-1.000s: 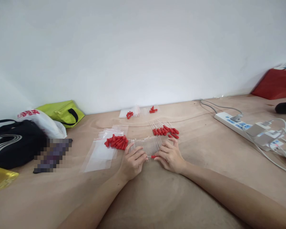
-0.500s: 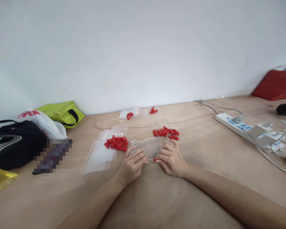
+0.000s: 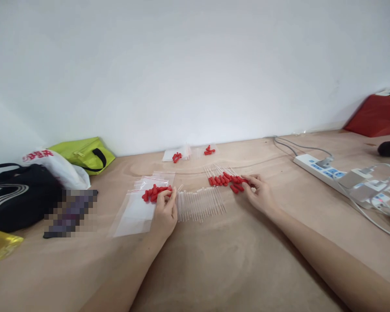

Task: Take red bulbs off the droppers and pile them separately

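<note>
My left hand [image 3: 165,212] is closed in a pinch at the right edge of a pile of red rubber bulbs [image 3: 154,193]. What its fingers hold is hidden. Beside it, a row of thin clear tubes [image 3: 201,203] lies side by side on the table, and a short tube end slants up by the fingertips. At the right, my right hand [image 3: 260,193] has its thumb and fingers closed on a red-bulbed dropper [image 3: 243,179], at the end of a group of droppers [image 3: 219,180] with red bulbs toward me.
Flat clear zip bags [image 3: 133,216] lie under the red pile. Farther back are small bags with red bulbs [image 3: 177,157]. Black [image 3: 22,195] and lime [image 3: 87,154] bags stand left. A power strip [image 3: 315,167] with chargers and cables lies right. A wall closes off the back.
My hands have parted from the front of the tube row. The left moved left to the loose red bulbs; the right moved right and back to the red-bulbed droppers.
</note>
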The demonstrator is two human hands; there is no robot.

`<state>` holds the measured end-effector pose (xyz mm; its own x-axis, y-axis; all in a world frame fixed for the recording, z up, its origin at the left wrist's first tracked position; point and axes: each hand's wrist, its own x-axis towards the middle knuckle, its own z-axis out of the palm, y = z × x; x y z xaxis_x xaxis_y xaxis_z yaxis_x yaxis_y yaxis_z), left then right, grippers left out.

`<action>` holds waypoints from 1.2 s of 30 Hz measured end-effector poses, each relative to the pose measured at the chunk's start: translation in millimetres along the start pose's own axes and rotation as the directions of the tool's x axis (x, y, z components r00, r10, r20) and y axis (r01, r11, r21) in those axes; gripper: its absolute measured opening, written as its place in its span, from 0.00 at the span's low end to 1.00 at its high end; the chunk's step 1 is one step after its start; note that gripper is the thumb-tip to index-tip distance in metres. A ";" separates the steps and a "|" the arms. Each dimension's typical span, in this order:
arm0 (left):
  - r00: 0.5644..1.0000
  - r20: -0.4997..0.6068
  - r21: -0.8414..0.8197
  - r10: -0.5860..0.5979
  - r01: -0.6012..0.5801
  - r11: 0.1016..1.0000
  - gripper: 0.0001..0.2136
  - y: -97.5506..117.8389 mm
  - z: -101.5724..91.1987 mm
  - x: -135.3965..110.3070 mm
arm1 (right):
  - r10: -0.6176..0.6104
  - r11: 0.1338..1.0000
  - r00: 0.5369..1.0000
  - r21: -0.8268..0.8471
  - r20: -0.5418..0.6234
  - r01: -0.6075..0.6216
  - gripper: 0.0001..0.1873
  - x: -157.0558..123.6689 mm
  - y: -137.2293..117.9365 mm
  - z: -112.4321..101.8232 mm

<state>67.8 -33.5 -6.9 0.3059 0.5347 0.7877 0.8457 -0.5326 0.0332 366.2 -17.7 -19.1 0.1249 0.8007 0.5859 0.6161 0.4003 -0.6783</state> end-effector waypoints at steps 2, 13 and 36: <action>1.000 -0.020 0.007 0.011 -0.011 1.000 0.18 -1.9 0.0 2.0 | 0.054 0.998 0.999 -0.015 -0.004 -0.054 0.14 2.1 4.8 -3.6; 0.988 0.084 -0.086 0.133 -0.126 0.988 0.08 6.7 -0.8 -0.6 | -0.037 0.942 0.990 -0.326 0.135 0.079 0.09 0.8 -1.4 2.8; 0.903 0.393 -0.074 0.171 -0.154 0.985 0.19 3.2 -8.0 -0.9 | 0.051 0.890 0.993 -0.456 0.107 0.004 0.13 43.7 -0.1 23.7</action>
<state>66.7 -41.0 -2.7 0.5926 0.6502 0.4754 0.7540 -0.6554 -0.0435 353.1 27.7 -3.9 0.0720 0.8631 0.4999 0.9036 0.1557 -0.3991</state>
